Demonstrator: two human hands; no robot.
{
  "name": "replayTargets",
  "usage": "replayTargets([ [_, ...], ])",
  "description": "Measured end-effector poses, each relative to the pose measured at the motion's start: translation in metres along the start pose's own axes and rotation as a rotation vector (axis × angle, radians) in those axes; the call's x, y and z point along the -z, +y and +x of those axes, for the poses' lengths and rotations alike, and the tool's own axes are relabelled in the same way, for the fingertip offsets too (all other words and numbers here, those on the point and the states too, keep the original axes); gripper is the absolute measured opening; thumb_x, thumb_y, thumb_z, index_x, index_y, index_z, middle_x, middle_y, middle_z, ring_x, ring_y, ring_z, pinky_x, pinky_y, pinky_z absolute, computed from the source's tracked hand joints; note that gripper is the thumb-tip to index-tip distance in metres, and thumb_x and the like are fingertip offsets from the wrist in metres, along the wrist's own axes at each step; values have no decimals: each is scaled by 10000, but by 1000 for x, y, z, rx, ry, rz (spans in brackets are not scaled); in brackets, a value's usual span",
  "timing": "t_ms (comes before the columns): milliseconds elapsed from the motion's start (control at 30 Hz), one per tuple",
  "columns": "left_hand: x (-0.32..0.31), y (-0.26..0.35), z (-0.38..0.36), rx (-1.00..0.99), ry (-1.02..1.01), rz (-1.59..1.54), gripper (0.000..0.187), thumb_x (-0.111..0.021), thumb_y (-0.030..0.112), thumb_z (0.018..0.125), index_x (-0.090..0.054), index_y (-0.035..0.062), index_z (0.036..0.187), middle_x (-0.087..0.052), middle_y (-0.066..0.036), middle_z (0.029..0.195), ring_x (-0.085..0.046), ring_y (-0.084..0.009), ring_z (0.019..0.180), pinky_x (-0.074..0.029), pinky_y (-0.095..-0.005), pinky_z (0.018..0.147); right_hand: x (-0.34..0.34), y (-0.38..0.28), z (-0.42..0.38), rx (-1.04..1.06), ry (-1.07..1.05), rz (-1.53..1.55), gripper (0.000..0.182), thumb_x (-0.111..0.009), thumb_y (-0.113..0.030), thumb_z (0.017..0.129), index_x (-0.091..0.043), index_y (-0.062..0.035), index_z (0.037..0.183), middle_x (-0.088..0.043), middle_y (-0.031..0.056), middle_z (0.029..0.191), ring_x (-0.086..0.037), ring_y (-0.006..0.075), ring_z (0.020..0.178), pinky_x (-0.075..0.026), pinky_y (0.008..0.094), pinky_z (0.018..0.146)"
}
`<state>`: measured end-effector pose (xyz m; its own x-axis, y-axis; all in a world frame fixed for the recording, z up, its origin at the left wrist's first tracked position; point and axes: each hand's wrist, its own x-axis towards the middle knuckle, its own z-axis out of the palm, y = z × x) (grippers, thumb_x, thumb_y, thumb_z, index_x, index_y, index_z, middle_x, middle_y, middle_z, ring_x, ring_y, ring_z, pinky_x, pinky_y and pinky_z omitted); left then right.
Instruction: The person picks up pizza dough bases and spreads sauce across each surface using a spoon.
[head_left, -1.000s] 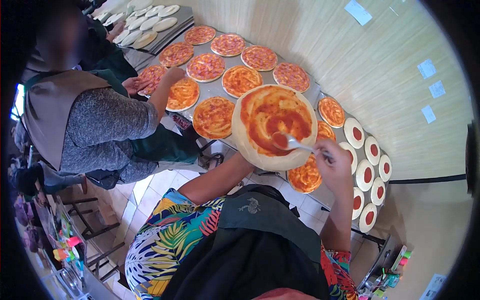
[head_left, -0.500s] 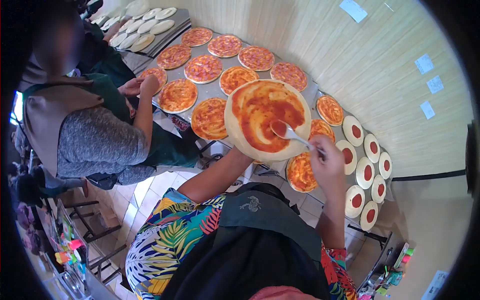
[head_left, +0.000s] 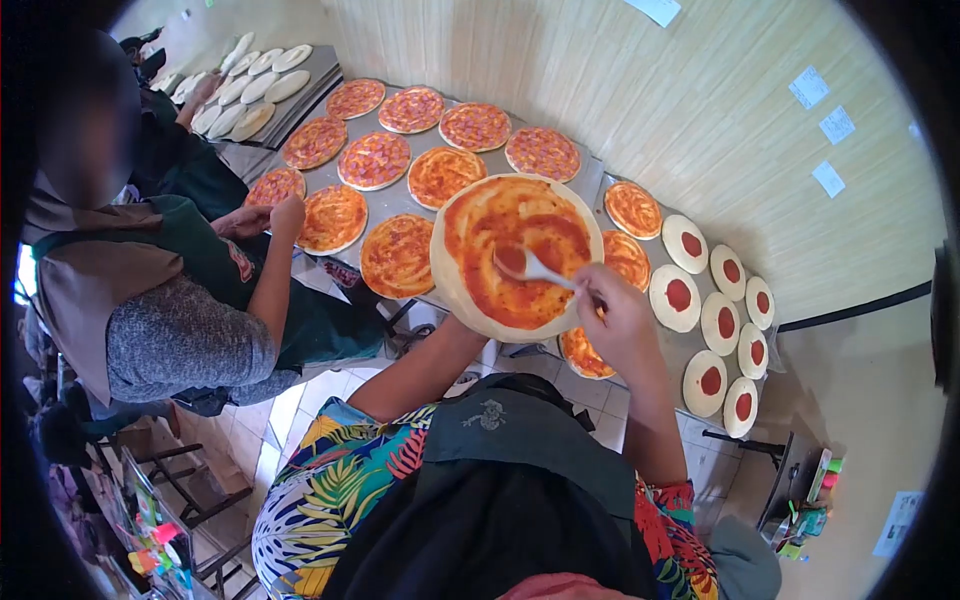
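Note:
A round pizza base (head_left: 560, 225) is held up in front of me, with tomato sauce spread over most of its top and a pale dough rim around it. It rests on my left hand, which is hidden beneath it; only the left forearm (head_left: 425, 372) shows. In my right hand (head_left: 617, 322) is a spoon (head_left: 545, 272), gripped by its handle with the fingers closed. The spoon's bowl lies on the sauce near the middle of the base. Just beyond it, sauced pizzas (head_left: 405, 258) lie on a metal table.
On the right side of the metal table (head_left: 655, 345), several pale bases (head_left: 676, 291) carry a red sauce spot each. Topped pizzas (head_left: 375, 160) lie farther back. At left, a co-worker (head_left: 190, 320) stands with both hands over the table edge. A wall (head_left: 690, 110) rises behind.
The spoon has moved leftward across the base, toward its middle, and the sauce pattern has shifted. My view has turned slightly. The co-worker's hands remain close together.

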<state>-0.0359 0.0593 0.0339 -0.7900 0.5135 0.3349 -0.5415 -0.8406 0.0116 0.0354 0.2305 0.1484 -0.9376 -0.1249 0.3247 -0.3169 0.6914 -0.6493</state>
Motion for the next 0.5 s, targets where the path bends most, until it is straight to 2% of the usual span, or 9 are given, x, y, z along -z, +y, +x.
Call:
replayTargets([
  [133,16,9,-5,10,5,-9,655,-492,514,991,-378,111,1495,-466,-152,1488,-508,-319,1334,-463,-507,1097,36,-1,-11,-4,-124,-62,113,-646,-12,849,-615,-46,952,-662,114,857,-698,269,761,-555,346,672],
  [200,9,6,-2,3,-1,-18,650,-511,497,989,-380,106,1491,-468,-156,1484,-513,-321,1328,-471,-505,1090,41,2,-4,-78,66,-170,111,-640,-8,845,-612,-45,947,-662,124,873,-701,273,772,-553,349,676],
  [267,6,1,0,8,-13,-29,646,-529,480,987,-383,100,1488,-469,-161,1481,-518,-323,1323,-478,-503,1084,24,8,9,-49,119,-131,120,-638,-4,842,-615,-48,951,-664,130,881,-698,273,769,-545,352,678],
  [367,6,0,-6,40,5,-42,646,-532,478,986,-383,100,1487,-469,-162,1481,-518,-323,1322,-478,-502,1084,7,-1,11,8,49,-79,128,-632,7,836,-617,-42,954,-667,125,877,-700,271,773,-547,353,693],
  [433,5,6,-12,54,25,-46,646,-534,477,985,-383,99,1487,-469,-162,1480,-518,-324,1322,-479,-502,1083,13,-17,2,56,-121,3,130,-623,15,835,-613,-34,955,-663,122,869,-699,274,767,-555,352,703],
  [500,5,5,-11,54,40,-46,647,-536,476,984,-383,99,1487,-469,-163,1480,-519,-324,1321,-479,-502,1083,28,-11,-6,23,-114,-14,134,-621,12,837,-613,-32,963,-659,123,864,-698,273,762,-554,356,700],
])
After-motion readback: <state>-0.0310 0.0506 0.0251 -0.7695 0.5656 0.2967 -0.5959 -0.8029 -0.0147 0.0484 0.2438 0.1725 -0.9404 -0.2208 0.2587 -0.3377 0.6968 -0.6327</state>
